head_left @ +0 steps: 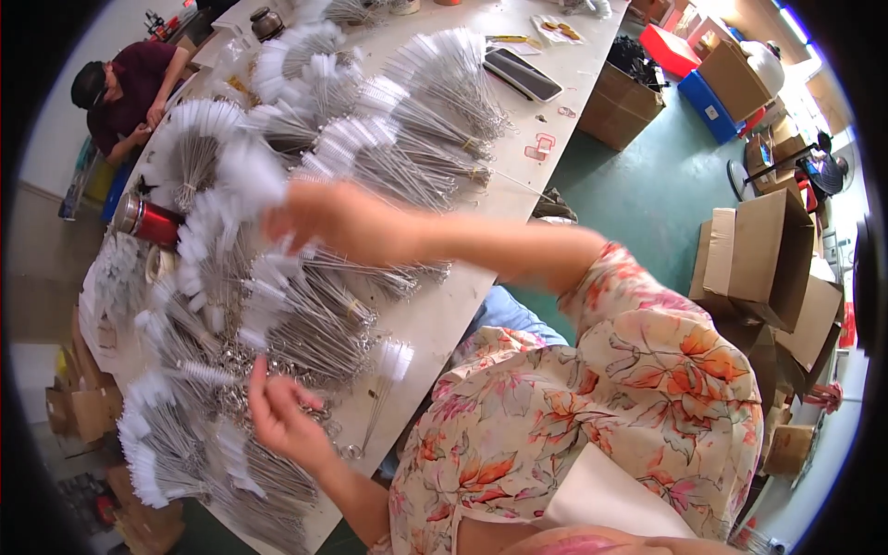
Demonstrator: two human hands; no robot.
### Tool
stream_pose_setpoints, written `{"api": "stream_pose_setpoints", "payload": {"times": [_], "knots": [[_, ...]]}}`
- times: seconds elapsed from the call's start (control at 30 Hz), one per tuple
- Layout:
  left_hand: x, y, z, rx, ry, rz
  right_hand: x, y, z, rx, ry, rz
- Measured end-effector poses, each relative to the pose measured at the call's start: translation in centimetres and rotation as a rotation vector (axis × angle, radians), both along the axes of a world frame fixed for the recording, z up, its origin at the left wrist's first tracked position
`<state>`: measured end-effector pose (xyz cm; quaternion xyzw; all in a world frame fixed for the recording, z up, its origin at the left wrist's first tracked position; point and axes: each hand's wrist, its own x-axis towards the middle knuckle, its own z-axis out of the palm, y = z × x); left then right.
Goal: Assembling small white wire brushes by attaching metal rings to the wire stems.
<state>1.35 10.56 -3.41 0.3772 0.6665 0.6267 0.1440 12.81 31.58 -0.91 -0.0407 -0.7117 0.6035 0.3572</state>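
1. Hovering above the brushes (444, 69) near the middle of the table (444, 301), the right hand (338, 222) looked blurred to me, with a smear of white bristles (245, 176) at its fingertips. I suspected it was holding brushes, but could not tell how closely the fingers were drawn together.
2. Toward the table's left end I saw the left hand (289, 421), its index finger (259, 393) stretched out beside one brush (208, 372). Whether it pinched that brush I could not tell.
3. Brushes lay heaped from the right end to the left end, many fanned in bundles, probably because bulky heads need more room than slim wires (324, 324).
4. By the near edge lay a small stray (396, 359), apart from the heaps, perhaps for easy reach.
5. The phone (523, 74) sat by the near edge toward the right end, presumably to avoid burial; a red flask (153, 222) stood among bristles by the far edge.
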Motion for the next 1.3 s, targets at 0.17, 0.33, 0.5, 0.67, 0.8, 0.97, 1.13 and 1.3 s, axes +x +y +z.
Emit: {"api": "stream_pose_setpoints", "payload": {"times": [0.17,0.33,0.5,0.67,0.8,0.97,1.13,1.3], "knots": [[0.5,2.1,-0.9,0.349,-0.053,-0.122,-3.7,-11.4,0.3,0.118,0.044,0.022],[-1.4,-1.4,0.3,0.357,0.54,0.298,-2.8,-9.3,-1.8,0.092,-0.156,0.03],[0.3,-2.0,-2.4,0.264,0.709,0.095,-4.9,-12.1,-2.7,-1.139,-0.004,0.473],[-2.1,-5.3,-2.1,0.16,1.002,0.081,-5.0,-11.3,-3.3,-1.169,-0.06,0.563],[-5.9,-6.7,1.6,0.283,0.49,0.042,-4.4,-12.4,-1.4,-0.165,-0.593,0.536],[-2.3,-6.8,1.8,0.151,-0.093,-0.547,-3.6,-15.1,-1.0,0.065,-0.41,0.497],[-4.6,-8.0,0.9,0.078,0.327,-0.334,-3.2,-14.1,0.3,-0.125,-0.467,0.54],[-2.2,-8.3,-1.5,0.172,0.291,-0.301,-1.5,-13.1,-0.6,-0.279,-0.728,0.693]]}}
